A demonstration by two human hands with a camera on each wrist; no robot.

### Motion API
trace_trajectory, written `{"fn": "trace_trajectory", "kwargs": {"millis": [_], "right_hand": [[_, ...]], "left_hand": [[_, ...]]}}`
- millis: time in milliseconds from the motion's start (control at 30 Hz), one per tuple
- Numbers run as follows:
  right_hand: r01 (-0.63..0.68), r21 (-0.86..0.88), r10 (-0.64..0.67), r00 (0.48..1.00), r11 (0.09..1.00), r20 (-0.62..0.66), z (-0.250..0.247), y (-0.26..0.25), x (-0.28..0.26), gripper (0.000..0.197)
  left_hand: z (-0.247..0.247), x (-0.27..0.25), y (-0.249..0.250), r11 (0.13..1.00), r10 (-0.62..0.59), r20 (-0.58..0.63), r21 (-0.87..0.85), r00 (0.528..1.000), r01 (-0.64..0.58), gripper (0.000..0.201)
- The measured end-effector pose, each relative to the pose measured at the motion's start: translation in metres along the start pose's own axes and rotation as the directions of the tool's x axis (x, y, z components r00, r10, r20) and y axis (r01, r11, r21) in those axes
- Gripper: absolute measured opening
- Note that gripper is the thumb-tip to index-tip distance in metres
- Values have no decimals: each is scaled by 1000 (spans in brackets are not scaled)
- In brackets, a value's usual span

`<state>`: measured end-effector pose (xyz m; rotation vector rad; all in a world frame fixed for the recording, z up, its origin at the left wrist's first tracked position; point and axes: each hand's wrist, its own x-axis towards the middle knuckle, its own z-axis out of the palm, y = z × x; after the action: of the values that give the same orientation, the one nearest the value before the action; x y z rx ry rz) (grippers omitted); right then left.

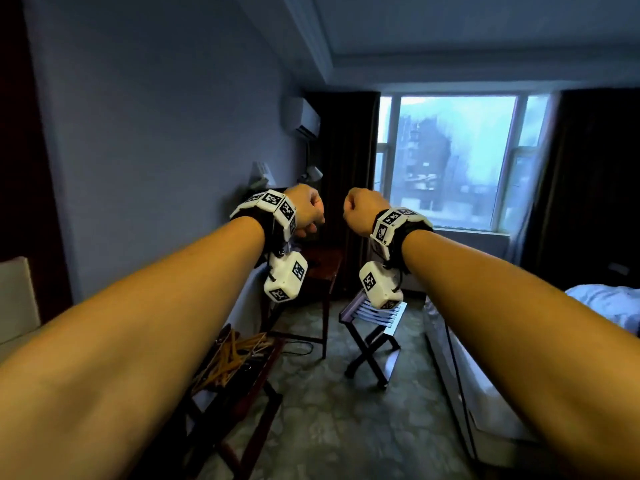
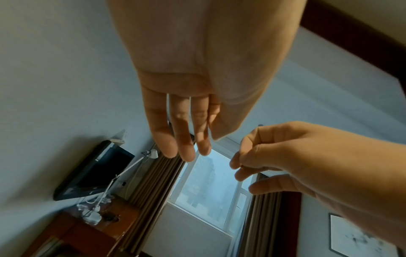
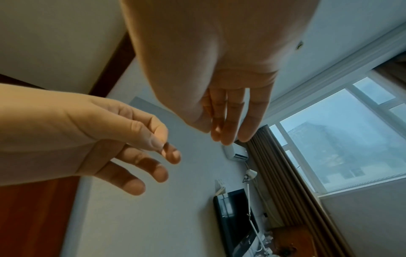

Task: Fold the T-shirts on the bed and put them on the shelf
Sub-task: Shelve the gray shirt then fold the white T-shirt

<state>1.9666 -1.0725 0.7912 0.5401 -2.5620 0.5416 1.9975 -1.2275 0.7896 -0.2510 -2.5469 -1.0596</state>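
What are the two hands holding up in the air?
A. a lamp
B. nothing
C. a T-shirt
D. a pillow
B: the left hand and the right hand are raised in front of the window with no cloth or object in either.

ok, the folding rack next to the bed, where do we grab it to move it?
Likely the folding rack by its two top rails, from above, one hand each. The banded top between them looks like straps, and the crossed legs could scissor. Left hand and right hand are empty.
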Motion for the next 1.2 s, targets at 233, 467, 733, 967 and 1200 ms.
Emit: {"fn": "trace_trajectory", "kwargs": {"millis": [233,467,733,967,1200], "right_hand": [[-110,-69,108,994,992,-27,44,79,111,8],[-236,-101,229,970,966,-79,75,188,202,5],[-312,-162,298,949,936,-102,130,374,310,13],[-356,-189,341,934,915,-105,167,544,424,26],[-397,-246,392,917,884,-72,217,677,532,24]], "left_hand": [[52,150,-42,991,40,171,-136,985,-17,12],[136,289,-57,982,103,269,-179,957,-55,11],[286,467,-68,981,141,369,-179,919,-78,5],[408,628,-73,980,120,405,-195,906,-43,14],[511,781,-103,970,114,457,-243,882,1,18]]}}
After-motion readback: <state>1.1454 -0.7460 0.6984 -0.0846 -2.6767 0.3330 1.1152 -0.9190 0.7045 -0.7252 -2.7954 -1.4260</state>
